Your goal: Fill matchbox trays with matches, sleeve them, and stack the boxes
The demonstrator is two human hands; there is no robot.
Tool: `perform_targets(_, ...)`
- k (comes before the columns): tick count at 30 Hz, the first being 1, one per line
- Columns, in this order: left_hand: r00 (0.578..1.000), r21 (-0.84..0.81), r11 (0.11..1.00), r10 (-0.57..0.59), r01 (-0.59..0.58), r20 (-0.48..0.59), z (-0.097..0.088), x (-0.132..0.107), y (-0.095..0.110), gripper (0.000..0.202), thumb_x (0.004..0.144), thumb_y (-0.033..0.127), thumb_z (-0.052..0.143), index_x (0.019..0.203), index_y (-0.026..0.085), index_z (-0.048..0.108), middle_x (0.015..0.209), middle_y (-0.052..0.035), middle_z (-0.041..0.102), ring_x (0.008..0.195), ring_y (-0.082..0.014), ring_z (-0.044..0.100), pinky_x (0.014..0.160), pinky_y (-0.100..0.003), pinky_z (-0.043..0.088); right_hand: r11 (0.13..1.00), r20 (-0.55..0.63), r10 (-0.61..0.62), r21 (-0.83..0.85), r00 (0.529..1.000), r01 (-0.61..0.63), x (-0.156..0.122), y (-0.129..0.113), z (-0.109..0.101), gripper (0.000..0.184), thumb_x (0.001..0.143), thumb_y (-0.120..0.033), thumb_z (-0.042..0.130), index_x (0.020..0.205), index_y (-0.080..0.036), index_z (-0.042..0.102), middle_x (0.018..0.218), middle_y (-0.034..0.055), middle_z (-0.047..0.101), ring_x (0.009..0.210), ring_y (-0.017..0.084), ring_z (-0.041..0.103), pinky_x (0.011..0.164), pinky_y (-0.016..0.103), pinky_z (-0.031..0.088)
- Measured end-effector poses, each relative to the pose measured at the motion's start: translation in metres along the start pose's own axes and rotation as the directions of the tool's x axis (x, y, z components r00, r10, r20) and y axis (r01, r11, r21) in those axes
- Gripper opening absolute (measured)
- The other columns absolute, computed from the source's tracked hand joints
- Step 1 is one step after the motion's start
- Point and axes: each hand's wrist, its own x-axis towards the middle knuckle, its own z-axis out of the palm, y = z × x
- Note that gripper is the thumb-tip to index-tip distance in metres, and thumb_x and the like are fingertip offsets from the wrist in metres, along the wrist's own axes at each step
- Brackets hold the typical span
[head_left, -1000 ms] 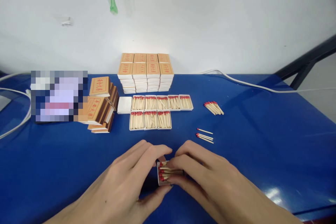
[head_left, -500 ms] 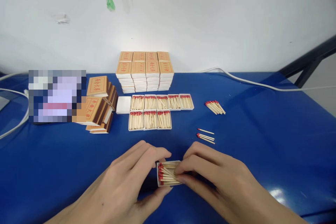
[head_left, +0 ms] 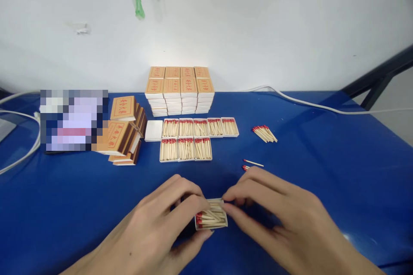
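My left hand (head_left: 161, 219) and my right hand (head_left: 277, 215) both close on a small white matchbox tray (head_left: 211, 219) full of red-tipped matches, low in the middle of the blue table (head_left: 64, 206). Left fingers curl round the tray's left end and front. Right fingertips pinch its right end. The matches lie loosely, some crooked. A few loose matches (head_left: 253, 163) lie just beyond my right hand.
Two rows of filled trays (head_left: 193, 137) sit further back, with an empty white tray (head_left: 152, 130) at their left. Behind them stands a block of stacked closed matchboxes (head_left: 179, 90). Leaning box sleeves (head_left: 124, 131) are at the left, a match bundle (head_left: 264, 133) at the right, cables along the back.
My right fingers have drawn back from on top of the matches to the tray's right end, uncovering them. The tray has tilted slightly. My left hand keeps its hold.
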Motion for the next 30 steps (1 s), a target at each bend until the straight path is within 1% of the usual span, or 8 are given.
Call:
perform_targets(4, 0.999, 0.03, 0.999, 0.027, -0.026, -0.042, 0.002, -0.002, -0.002, 0.026, 0.108, 0.009, 0.075, 0.125, 0.027, 0.071, 0.12, -0.0005, 0.076, 0.101, -0.0153, 0.079, 0.087, -0.027, 0.067, 0.977, -0.156, 0.041, -0.202, 0.987, -0.072, -0.003, 0.022, -0.025, 0.011, 0.117, -0.037, 0.071, 0.115, -0.031, 0.08, 0.107, 0.0036, 0.079, 0.086, 0.021, 0.079, 0.072, 0.032, 0.065)
perform_targets(7, 0.997, 0.033, 0.998, 0.046, -0.044, -0.063, 0.005, -0.003, -0.003, 0.024, 0.109, 0.01, 0.075, 0.126, 0.027, 0.072, 0.119, -0.0013, 0.076, 0.099, -0.016, 0.078, 0.084, -0.028, 0.067, 0.956, -0.096, 0.09, -0.272, 0.991, -0.113, -0.01, 0.041, -0.036, 0.029, 0.118, -0.056, 0.069, 0.131, -0.032, 0.079, 0.125, 0.007, 0.08, 0.094, 0.024, 0.082, 0.07, 0.034, 0.066)
perform_targets(10, 0.996, 0.048, 0.998, 0.053, -0.05, -0.068, 0.005, -0.003, -0.003, 0.024, 0.108, 0.009, 0.075, 0.125, 0.026, 0.072, 0.12, -0.0017, 0.076, 0.099, -0.016, 0.077, 0.084, -0.029, 0.066, 0.951, -0.054, 0.113, -0.284, 0.992, -0.124, -0.015, 0.05, -0.036, 0.037, 0.119, -0.063, 0.064, 0.133, -0.032, 0.078, 0.129, 0.0074, 0.079, 0.098, 0.024, 0.084, 0.073, 0.035, 0.069)
perform_targets(12, 0.994, 0.06, 0.996, 0.073, -0.068, -0.079, 0.003, 0.0, -0.002, 0.025, 0.108, 0.008, 0.074, 0.125, 0.026, 0.071, 0.119, -0.0013, 0.076, 0.098, -0.0151, 0.076, 0.083, -0.027, 0.065, 0.948, -0.09, 0.111, -0.288, 0.99, -0.132, -0.016, 0.05, -0.034, 0.038, 0.12, -0.064, 0.06, 0.131, -0.032, 0.077, 0.124, 0.0074, 0.078, 0.098, 0.024, 0.083, 0.077, 0.036, 0.069)
perform_targets(16, 0.994, 0.067, 0.994, 0.086, -0.081, -0.068, 0.001, 0.003, -0.002, 0.022, 0.108, 0.008, 0.074, 0.121, 0.025, 0.071, 0.117, -0.0005, 0.076, 0.096, -0.0136, 0.076, 0.083, -0.025, 0.064, 0.934, -0.16, 0.135, -0.308, 0.978, -0.179, -0.014, 0.051, -0.03, 0.044, 0.118, -0.068, 0.06, 0.136, -0.031, 0.075, 0.125, 0.0089, 0.074, 0.089, 0.025, 0.079, 0.069, 0.038, 0.064)
perform_targets(23, 0.994, 0.081, 0.996, 0.056, -0.048, -0.091, -0.002, 0.004, 0.0, 0.032, 0.109, 0.01, 0.072, 0.134, 0.028, 0.064, 0.108, 0.0033, 0.078, 0.091, -0.0151, 0.076, 0.081, -0.026, 0.063, 0.938, -0.11, 0.146, -0.301, 0.983, -0.173, -0.008, 0.059, -0.031, 0.027, 0.123, -0.047, 0.061, 0.113, -0.028, 0.078, 0.117, 0.0051, 0.075, 0.103, 0.026, 0.077, 0.09, 0.044, 0.061)
perform_targets(27, 0.996, 0.094, 0.995, 0.033, -0.025, -0.087, -0.003, 0.004, -0.001, 0.036, 0.109, 0.013, 0.072, 0.139, 0.03, 0.063, 0.108, 0.0033, 0.077, 0.089, -0.0159, 0.077, 0.078, -0.027, 0.063, 0.925, -0.053, 0.044, -0.375, 0.998, -0.06, -0.005, 0.056, -0.032, 0.026, 0.125, -0.04, 0.057, 0.11, -0.024, 0.073, 0.113, 0.0073, 0.075, 0.106, 0.028, 0.073, 0.085, 0.043, 0.06)
perform_targets(30, 0.995, 0.08, 0.997, -0.006, 0.014, -0.095, -0.001, 0.001, -0.005, 0.043, 0.11, 0.015, 0.073, 0.147, 0.032, 0.061, 0.11, 0.0026, 0.076, 0.093, -0.0164, 0.078, 0.083, -0.027, 0.066, 0.888, -0.004, -0.075, -0.454, 0.997, 0.064, 0.001, 0.052, -0.028, 0.023, 0.124, -0.03, 0.057, 0.107, -0.022, 0.071, 0.108, 0.0082, 0.074, 0.102, 0.029, 0.07, 0.083, 0.043, 0.059)
